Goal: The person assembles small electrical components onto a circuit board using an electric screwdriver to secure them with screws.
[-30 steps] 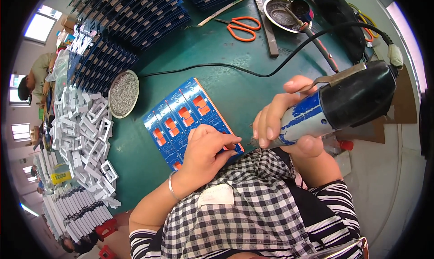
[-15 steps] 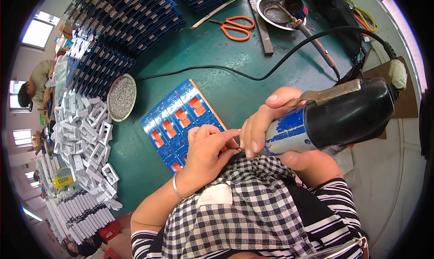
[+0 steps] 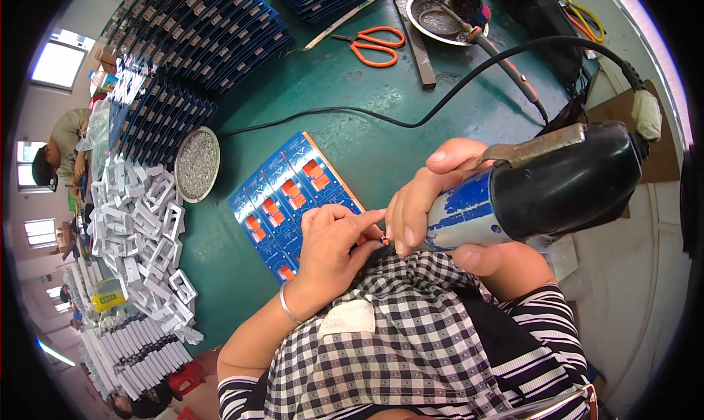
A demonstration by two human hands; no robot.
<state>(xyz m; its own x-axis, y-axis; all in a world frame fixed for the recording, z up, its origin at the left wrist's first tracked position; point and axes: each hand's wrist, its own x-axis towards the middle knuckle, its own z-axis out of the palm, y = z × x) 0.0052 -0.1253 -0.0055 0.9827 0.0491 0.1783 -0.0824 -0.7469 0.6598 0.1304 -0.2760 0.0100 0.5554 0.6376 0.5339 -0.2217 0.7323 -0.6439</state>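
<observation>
My right hand (image 3: 433,200) grips a corded electric screwdriver (image 3: 543,189) with a blue and black body, raised close to the camera. My left hand (image 3: 334,247) pinches a tiny screw (image 3: 383,238) right at the tool's tip, which my fingers hide. Just below both hands lies a blue circuit board panel (image 3: 290,192) with orange parts, flat on the green table (image 3: 352,82). A thin bracelet sits on my left wrist.
A round dish of small screws (image 3: 196,163) stands left of the panel. Stacks of blue boards (image 3: 198,38) fill the back left, white plastic frames (image 3: 139,229) the left edge. Orange scissors (image 3: 378,44), a metal bowl (image 3: 440,16) and the black cord (image 3: 411,115) lie behind.
The screwdriver has come up closer to the camera and leftward. My left hand rose off the panel and met the tool's tip.
</observation>
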